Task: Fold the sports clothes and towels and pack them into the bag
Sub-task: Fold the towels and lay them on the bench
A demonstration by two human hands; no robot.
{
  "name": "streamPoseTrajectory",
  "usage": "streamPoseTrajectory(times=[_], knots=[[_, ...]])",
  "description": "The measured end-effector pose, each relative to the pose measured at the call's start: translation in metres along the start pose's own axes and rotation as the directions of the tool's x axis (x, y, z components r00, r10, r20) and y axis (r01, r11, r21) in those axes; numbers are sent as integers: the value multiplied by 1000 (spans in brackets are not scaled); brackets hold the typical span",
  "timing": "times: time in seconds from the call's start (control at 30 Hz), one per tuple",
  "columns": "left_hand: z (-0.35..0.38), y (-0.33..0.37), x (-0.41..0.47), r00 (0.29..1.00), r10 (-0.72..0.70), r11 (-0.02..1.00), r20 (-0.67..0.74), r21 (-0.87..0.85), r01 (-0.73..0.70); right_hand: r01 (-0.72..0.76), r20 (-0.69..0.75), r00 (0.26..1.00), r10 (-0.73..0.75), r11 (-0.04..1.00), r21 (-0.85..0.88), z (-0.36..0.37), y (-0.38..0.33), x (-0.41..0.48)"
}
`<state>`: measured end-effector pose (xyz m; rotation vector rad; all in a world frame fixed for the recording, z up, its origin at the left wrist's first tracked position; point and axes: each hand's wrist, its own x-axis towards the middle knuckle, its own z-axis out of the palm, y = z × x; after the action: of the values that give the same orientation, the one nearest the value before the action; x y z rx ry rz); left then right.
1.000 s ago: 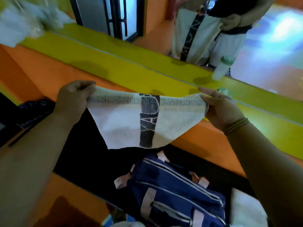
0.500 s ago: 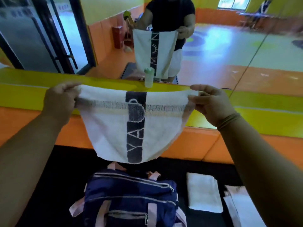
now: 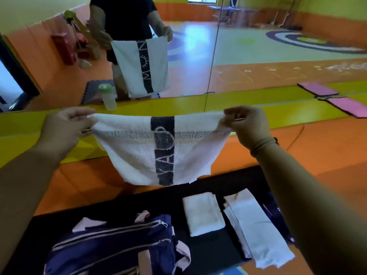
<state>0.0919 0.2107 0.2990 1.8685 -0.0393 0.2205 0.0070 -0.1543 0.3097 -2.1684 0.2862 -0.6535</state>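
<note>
Orange-and-yellow gym flooring meets a wide wall mirror [image 3: 258,46] across twelve o'clock, and a black floor mat [image 3: 210,253] lies at six. On the mat at seven o'clock sits the navy duffel bag with pink straps [image 3: 111,245]; whether it is open cannot be told. At the centre hangs the task's thing, a white terry towel with a dark lettered stripe [image 3: 135,155], stretched in the air above the mat's far edge. At five o'clock lie a folded white towel [image 3: 202,213] and, just beside it, a folded pale cloth [image 3: 256,233]. The left hand [image 3: 65,130] at nine and the right hand [image 3: 248,126] at three each pinch a top corner between thumb and fingers.

Over the last second the grip has not changed. Only the view has swung: the bag has slid from five o'clock to seven, and the folded pieces have come into sight. The towel is therefore probably still held out for squaring, with its next fold not begun and packing still ahead.
</note>
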Motion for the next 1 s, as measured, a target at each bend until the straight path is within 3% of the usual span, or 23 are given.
streamPoseTrajectory(times=[0.13,0.5,0.73,1.0], knots=[[20,1,1,996,42,995,82,86,-49,25,-81,996,-38,987,-160,-15,16,-3],[26,1,9,980,22,992,199,114,-45,-93,-58,995,85,983,-157,-23,22,-28],[30,-3,14,963,134,931,232,303,-203,-137,-98,989,108,919,-369,-30,21,-50],[54,-10,14,895,278,874,349,295,-387,-285,-232,953,198,845,-452,-47,27,-88]])
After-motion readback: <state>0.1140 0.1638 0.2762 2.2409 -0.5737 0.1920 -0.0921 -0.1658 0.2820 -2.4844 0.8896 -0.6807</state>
